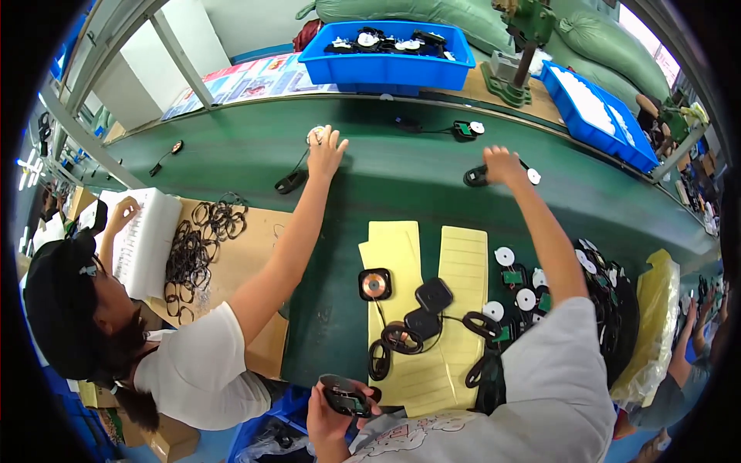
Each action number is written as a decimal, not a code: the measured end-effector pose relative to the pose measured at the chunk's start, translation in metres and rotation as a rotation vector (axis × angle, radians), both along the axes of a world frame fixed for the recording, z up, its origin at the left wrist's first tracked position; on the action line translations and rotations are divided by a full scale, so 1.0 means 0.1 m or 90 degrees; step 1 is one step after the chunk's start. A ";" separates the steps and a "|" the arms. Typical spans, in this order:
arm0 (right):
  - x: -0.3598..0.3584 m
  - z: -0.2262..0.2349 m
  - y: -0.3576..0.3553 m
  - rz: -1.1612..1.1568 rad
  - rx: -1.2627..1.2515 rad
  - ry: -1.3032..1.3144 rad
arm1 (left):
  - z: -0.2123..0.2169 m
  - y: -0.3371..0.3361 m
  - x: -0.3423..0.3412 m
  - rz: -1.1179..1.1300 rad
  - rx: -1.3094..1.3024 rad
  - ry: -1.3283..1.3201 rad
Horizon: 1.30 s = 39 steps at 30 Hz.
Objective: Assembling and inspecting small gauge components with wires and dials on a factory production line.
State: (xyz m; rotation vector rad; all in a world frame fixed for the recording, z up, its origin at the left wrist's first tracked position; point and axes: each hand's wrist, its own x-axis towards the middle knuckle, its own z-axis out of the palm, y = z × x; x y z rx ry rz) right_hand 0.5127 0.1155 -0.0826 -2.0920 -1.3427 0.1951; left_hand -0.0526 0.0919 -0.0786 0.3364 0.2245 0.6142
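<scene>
- The left hand [328, 413], low at the near edge, is wrapped around a black oval housing [345, 395]. Thumb and fingers pinch its sides, and its open face with small parts inside is turned up.
- The right hand [502, 163] is stretched far out over the green conveyor belt [386, 185]. Its fingers are curled down at a black wired part [475, 177], which has a white disc [533, 176] just to its right. Whether the fingers actually clamp the part cannot be told.
- Between the two hands, yellow lined sheets [463, 262] lie on the near bench. On them are a square black coil pad [374, 284], black square modules [433, 295] and looped black cables [397, 337].
- To the right of the sheets is a heap of white discs and black parts [594, 285].
- On the left, a co-worker in a black cap reaches one hand [326, 150] to a small round part on the belt.
- Far across the belt stands a blue bin [386, 65] of parts.
</scene>
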 end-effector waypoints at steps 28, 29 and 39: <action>-1.13 1.38 -3.02 -0.228 -0.242 -0.130 | 0.11 -0.01 -0.20 -0.036 0.052 0.145; -1.20 1.29 -3.22 -0.238 -0.241 -0.130 | 0.10 -0.02 -0.19 -0.053 0.045 0.125; -1.54 1.36 -3.86 -0.299 -0.331 -0.010 | 0.29 -0.31 -0.27 -0.076 0.103 0.075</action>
